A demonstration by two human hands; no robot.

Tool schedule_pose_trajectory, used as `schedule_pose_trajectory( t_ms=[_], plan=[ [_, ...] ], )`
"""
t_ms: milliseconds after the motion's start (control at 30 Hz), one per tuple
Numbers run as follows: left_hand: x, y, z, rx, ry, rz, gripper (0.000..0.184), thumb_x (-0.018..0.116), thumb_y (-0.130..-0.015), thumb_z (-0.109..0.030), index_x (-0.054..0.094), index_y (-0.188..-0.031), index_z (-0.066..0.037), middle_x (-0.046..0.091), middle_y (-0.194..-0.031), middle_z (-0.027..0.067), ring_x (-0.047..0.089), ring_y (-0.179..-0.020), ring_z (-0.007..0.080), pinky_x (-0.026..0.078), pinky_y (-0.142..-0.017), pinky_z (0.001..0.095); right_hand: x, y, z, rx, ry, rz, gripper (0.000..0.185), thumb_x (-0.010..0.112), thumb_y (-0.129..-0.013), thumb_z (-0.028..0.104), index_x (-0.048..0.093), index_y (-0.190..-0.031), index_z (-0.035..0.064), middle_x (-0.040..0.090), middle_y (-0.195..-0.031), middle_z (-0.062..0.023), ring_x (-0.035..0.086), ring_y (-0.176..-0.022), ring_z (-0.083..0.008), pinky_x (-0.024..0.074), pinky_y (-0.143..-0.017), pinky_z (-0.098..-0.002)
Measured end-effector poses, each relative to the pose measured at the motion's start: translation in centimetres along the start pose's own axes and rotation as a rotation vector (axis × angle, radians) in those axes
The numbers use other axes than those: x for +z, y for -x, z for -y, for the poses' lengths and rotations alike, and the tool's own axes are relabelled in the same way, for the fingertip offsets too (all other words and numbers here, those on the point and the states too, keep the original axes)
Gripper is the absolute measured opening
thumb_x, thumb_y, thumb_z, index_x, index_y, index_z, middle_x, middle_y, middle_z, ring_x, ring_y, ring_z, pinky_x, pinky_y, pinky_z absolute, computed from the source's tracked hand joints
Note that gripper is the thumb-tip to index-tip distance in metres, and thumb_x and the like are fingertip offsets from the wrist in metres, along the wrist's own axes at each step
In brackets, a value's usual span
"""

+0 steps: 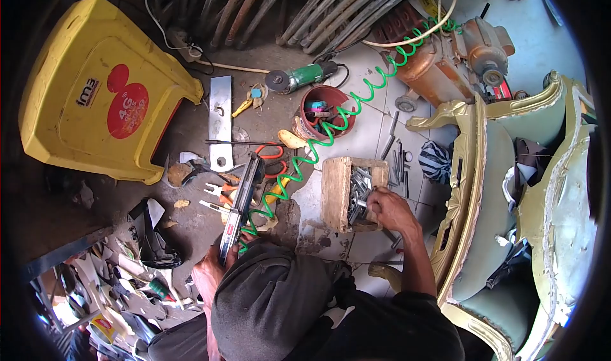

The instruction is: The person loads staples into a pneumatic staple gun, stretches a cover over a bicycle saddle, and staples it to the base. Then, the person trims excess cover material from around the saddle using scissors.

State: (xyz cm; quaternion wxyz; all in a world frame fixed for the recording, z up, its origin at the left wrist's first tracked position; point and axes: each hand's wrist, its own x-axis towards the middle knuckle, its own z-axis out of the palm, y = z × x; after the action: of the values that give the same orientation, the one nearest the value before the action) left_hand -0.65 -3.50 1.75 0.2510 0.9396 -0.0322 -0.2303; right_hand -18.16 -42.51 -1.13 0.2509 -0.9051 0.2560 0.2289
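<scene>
Please take care: the green coiled hose passes over the red bucket and beside the staple gun, so a sudden pull could, I think, catch it and tip the bucket. The metal strips lie in disorder in the wooden box; a hurried grasp could perhaps bend them or scratch your fingers. Your left hand, lower left of the frame, is closed around the lower part of the gun, which slants up towards the centre. Your right hand, right of centre, is over the box's right side, fingers bent at the strips; whether they grip one, I cannot tell.
</scene>
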Motion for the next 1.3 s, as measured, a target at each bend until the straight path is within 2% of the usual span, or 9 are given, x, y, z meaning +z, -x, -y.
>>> schedule_pose_trajectory(
  t_ms=[133,200,300,533,633,833,933,1100,1300],
  plan=[
    [0.3,0.0,0.4,0.006,-0.01,-0.002,0.043,0.076,-0.088,-0.048,0.074,-0.096,-0.005,0.069,-0.072,0.0203,0.073,-0.072,0.0382,0.053,-0.068,0.0495,-0.7,-0.1,2.3,0.105,0.246,0.17,0.014,0.067,-0.089,0.013,0.069,-0.101,0.0077,0.067,-0.099,-0.0145,0.067,-0.102,-0.0364,0.0544,-0.088,-0.0471],
    [0.3,0.1,0.7,0.004,-0.014,0.0,0.043,0.076,-0.088,-0.048,0.074,-0.096,-0.005,0.069,-0.072,0.0202,0.073,-0.072,0.0382,0.053,-0.068,0.0494,0.9,-1.0,2.1,0.08,0.036,-0.211,0.015,0.069,-0.086,0.012,0.07,-0.1,0.0082,0.07,-0.098,-0.0148,0.067,-0.105,-0.0362,0.0552,-0.089,-0.0474],
    [0.5,0.1,1.1,0.005,-0.021,-0.004,0.043,0.076,-0.088,-0.047,0.074,-0.096,-0.005,0.069,-0.072,0.0202,0.073,-0.072,0.0381,0.053,-0.068,0.0494,1.7,-1.9,2.3,0.074,0.059,-0.319,0.014,0.069,-0.085,0.011,0.071,-0.099,0.0089,0.071,-0.096,-0.0148,0.068,-0.105,-0.0359,0.0558,-0.088,-0.0485],
    [0.7,0.0,1.3,-0.004,-0.02,-0.006,0.042,0.077,-0.088,-0.047,0.074,-0.096,-0.006,0.069,-0.071,0.02,0.073,-0.071,0.0381,0.053,-0.068,0.0493,3.0,-1.8,1.8,0.101,0.137,-0.214,0.02,0.066,-0.085,0.008,0.076,-0.102,0.0088,0.073,-0.088,-0.0149,0.07,-0.092,-0.0346,0.0569,-0.081,-0.0473],
    [0.7,0.0,1.6,-0.007,-0.022,-0.008,0.042,0.077,-0.088,-0.047,0.074,-0.095,-0.006,0.069,-0.071,0.0199,0.073,-0.071,0.038,0.053,-0.068,0.0492,4.6,-2.0,1.0,0.263,-0.158,-0.299,0.023,0.066,-0.086,0.012,0.076,-0.105,0.0045,0.073,-0.083,-0.0159,0.071,-0.083,-0.034,0.0572,-0.077,-0.0448],
    [0.9,0.0,2.1,-0.019,-0.021,0.0,0.042,0.077,-0.088,-0.047,0.074,-0.095,-0.006,0.069,-0.071,0.0197,0.073,-0.071,0.0379,0.054,-0.068,0.0492,3.0,-1.1,0.7,0.001,0.349,-0.211,0.032,0.066,-0.09,0.025,0.077,-0.111,0.0046,0.075,-0.087,-0.0194,0.072,-0.077,-0.0348,0.0578,-0.078,-0.0449],
    [1.1,0.1,2.5,-0.024,-0.032,-0.008,0.041,0.077,-0.088,-0.046,0.074,-0.095,-0.006,0.069,-0.071,0.0196,0.073,-0.071,0.0379,0.054,-0.068,0.0491,-0.6,-1.7,4.0,0.27,0.154,0.129,0.03,0.065,-0.09,0.025,0.077,-0.112,0.008,0.076,-0.097,-0.0208,0.074,-0.087,-0.037,0.0577,-0.085,-0.0467],
    [1.2,0.1,2.4,0.015,-0.025,-0.041,0.04,0.078,-0.088,-0.046,0.075,-0.095,-0.006,0.069,-0.071,0.0199,0.073,-0.071,0.0383,0.054,-0.068,0.0492,-0.2,-3.6,3.6,0.382,0.109,-0.211,0.048,0.067,-0.092,0.032,0.067,-0.135,0.0094,0.075,-0.105,-0.0239,0.072,-0.099,-0.0442,0.0561,-0.091,-0.051],
    [0.8,0.1,2.2,0.0,-0.014,-0.03,0.04,0.077,-0.088,-0.044,0.074,-0.093,-0.005,0.069,-0.071,0.0204,0.072,-0.071,0.0386,0.054,-0.068,0.0489,3.4,-4.4,1.3,0.375,0.131,-0.21,0.062,0.067,-0.093,0.033,0.054,-0.146,0.003,0.074,-0.098,-0.0261,0.072,-0.096,-0.0438,0.0556,-0.091,-0.0512]
  ],
)
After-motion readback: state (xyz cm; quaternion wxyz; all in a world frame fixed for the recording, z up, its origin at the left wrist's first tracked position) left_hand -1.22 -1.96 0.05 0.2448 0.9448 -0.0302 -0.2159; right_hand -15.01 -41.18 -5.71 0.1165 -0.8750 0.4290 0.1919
